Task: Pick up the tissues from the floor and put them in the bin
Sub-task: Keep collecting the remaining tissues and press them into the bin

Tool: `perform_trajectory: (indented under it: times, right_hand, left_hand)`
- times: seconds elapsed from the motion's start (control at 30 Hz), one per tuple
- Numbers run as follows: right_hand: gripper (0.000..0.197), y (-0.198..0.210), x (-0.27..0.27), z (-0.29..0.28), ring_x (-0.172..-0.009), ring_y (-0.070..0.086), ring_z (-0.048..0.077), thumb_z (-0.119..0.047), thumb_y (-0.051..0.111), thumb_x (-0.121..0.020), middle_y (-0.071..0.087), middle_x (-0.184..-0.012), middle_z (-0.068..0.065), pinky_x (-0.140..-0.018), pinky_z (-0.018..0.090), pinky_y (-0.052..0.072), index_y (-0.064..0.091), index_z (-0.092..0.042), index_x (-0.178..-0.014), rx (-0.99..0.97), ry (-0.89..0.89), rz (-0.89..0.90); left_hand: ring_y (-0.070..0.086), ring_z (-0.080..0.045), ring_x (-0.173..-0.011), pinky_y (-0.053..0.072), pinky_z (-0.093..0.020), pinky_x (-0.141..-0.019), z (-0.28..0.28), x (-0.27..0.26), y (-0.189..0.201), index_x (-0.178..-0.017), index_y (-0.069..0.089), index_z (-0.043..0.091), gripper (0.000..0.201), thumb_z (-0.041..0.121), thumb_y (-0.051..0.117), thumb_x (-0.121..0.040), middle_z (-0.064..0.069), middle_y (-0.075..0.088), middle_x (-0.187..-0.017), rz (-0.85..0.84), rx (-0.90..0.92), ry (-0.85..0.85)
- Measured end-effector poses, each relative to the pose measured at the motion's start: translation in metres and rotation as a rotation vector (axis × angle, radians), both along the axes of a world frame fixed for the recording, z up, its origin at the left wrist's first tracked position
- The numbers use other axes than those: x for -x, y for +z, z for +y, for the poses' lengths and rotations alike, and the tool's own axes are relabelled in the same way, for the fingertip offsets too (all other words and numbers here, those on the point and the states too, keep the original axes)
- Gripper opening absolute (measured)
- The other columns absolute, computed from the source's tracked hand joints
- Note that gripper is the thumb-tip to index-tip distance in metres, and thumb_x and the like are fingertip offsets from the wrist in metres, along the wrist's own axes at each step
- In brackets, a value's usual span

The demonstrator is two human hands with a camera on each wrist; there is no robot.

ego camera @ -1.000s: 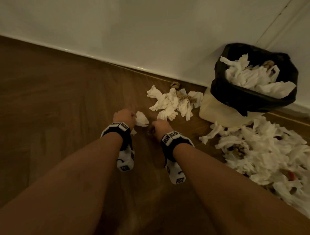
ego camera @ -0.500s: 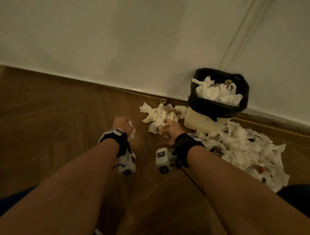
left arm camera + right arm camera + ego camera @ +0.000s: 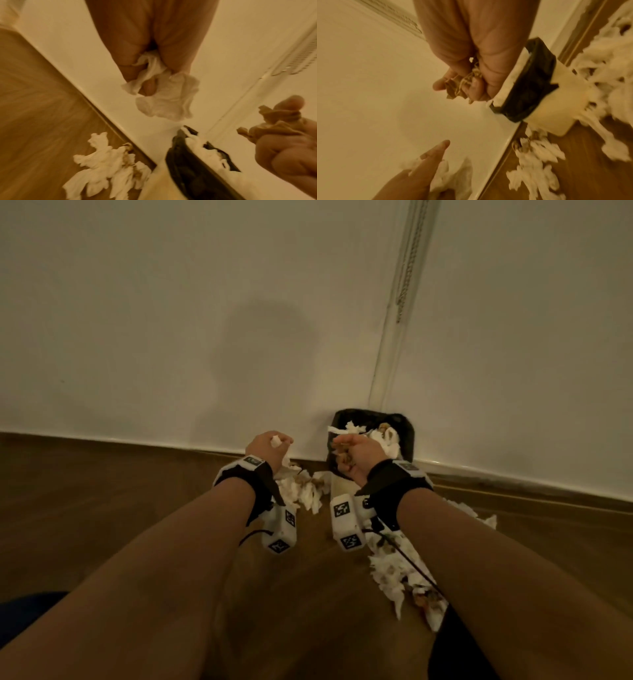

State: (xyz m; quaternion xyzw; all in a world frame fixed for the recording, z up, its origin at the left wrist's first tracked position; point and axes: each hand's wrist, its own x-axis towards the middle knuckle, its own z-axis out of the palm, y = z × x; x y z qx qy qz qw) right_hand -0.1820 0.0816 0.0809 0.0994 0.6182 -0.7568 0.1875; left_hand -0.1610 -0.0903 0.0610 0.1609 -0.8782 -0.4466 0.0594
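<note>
My left hand [image 3: 270,446] is raised off the floor and grips a crumpled white tissue [image 3: 164,97], left of the bin. My right hand [image 3: 352,453] holds a brown stained tissue wad [image 3: 462,83] just over the near left rim of the bin [image 3: 407,433]. The bin is cream with a black liner and stands against the wall, heaped with white tissues. A small pile of tissues [image 3: 301,491] lies on the floor left of the bin. A bigger spread of tissues [image 3: 404,570] lies right of it, partly hidden by my right forearm.
The white wall [image 3: 205,320] with its skirting runs close behind the bin. A vertical conduit strip [image 3: 394,320] climbs the wall above the bin. Brown wooden floor [image 3: 102,508] stretches out to the left.
Both hands have lifted off the floor with their tissues and moved toward the bin. The right hand now hangs at the bin's rim. The head view has risen and tilted toward the wall.
</note>
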Motion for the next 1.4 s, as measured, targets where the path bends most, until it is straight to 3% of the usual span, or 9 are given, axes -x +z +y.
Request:
perform_trajectory:
  times: [0.1,0.2,0.43,0.63,0.8,1.0,1.13,1.23,1.4]
  right_hand:
    - [0.031,0.024,0.008,0.028,-0.048,0.029,0.013,-0.004,0.034,-0.091,0.041,-0.063,0.005,-0.036,0.018,0.022,0.043,-0.01,-0.062,0.056,-0.084,-0.038]
    - [0.029,0.036,0.013,0.055,-0.05,0.03,0.013,-0.018,0.042,-0.093,0.039,-0.061,0.002,-0.043,0.021,0.023,0.047,-0.011,-0.065,0.044,-0.131,0.0]
    - [0.037,0.038,0.03,0.084,-0.053,0.039,0.016,0.013,0.03,-0.092,0.046,-0.066,0.009,-0.048,0.022,0.036,0.051,0.008,-0.122,-0.004,-0.275,0.083]
    - [0.042,0.03,0.041,0.102,-0.059,0.047,0.017,0.019,0.028,-0.09,0.05,-0.078,0.014,-0.043,0.019,0.044,0.044,0.001,-0.125,0.098,-0.3,0.128]
    - [0.039,0.02,0.058,0.105,-0.056,0.027,0.013,0.012,0.016,-0.093,0.037,-0.071,0.006,-0.051,0.023,0.025,0.04,-0.009,-0.115,0.076,-0.346,0.09]
    - [0.029,0.005,0.079,0.096,-0.049,0.028,0.015,0.002,0.025,-0.09,0.032,-0.062,0.005,-0.047,0.026,0.021,0.047,-0.01,-0.076,-0.001,-0.327,-0.027]
    - [0.042,-0.014,0.097,0.081,-0.089,0.057,0.03,0.002,0.025,-0.095,0.056,-0.102,0.015,-0.07,0.029,0.052,0.048,-0.006,-0.13,-0.244,-0.154,0.077]
    - [0.046,-0.027,0.108,0.079,-0.121,0.046,0.035,0.002,0.039,-0.091,0.04,-0.137,0.02,-0.101,0.037,0.043,0.042,-0.01,-0.136,-0.637,-0.037,0.25]
    - [0.045,-0.034,0.115,0.079,-0.097,0.05,0.022,0.005,0.052,-0.085,0.05,-0.117,0.015,-0.093,0.041,0.048,0.041,-0.006,-0.127,-0.723,0.081,0.384]
  left_hand:
    - [0.056,-0.028,-0.104,0.041,-0.031,-0.089,0.028,0.013,0.029,-0.096,0.067,0.014,0.038,0.041,0.041,-0.097,-0.007,0.064,-0.11,0.015,0.023,-0.054]
    - [0.049,-0.029,-0.12,0.037,-0.032,-0.101,0.055,0.029,0.049,-0.117,0.062,0.011,0.033,0.019,0.035,-0.099,-0.01,0.053,-0.13,0.012,0.042,-0.109]
    - [0.05,-0.034,-0.117,0.042,-0.033,-0.101,0.098,0.058,0.073,-0.142,0.036,0.019,0.046,0.015,0.035,-0.096,-0.019,0.036,-0.139,0.01,0.09,-0.189]
    - [0.042,-0.001,-0.036,0.039,-0.01,-0.042,0.108,0.083,0.06,-0.121,0.062,0.023,0.047,-0.001,0.055,-0.081,0.004,0.044,-0.06,0.226,-0.191,-0.229]
    - [0.055,-0.006,-0.071,0.044,-0.016,-0.06,0.109,0.099,0.033,-0.091,0.068,0.026,0.029,0.004,0.052,-0.081,0.002,0.061,-0.093,0.263,-0.334,-0.131]
    - [0.054,-0.016,-0.074,0.046,-0.021,-0.061,0.119,0.114,0.011,-0.066,0.057,0.024,0.036,-0.004,0.045,-0.084,0.002,0.057,-0.077,0.183,-0.424,-0.092]
    - [0.047,-0.019,-0.054,0.04,-0.019,-0.037,0.123,0.124,0.002,-0.067,0.054,0.02,0.035,-0.004,0.039,-0.088,-0.008,0.052,-0.073,0.109,-0.484,-0.088]
    - [0.043,-0.014,-0.06,0.038,-0.023,-0.05,0.126,0.131,-0.003,-0.074,0.056,0.02,0.023,0.007,0.042,-0.087,-0.004,0.049,-0.08,0.058,-0.494,-0.091]
    - [0.054,-0.026,-0.101,0.046,-0.022,-0.086,0.132,0.145,-0.014,-0.117,0.061,0.014,0.036,0.013,0.034,-0.094,-0.009,0.058,-0.11,0.103,-0.347,-0.081]
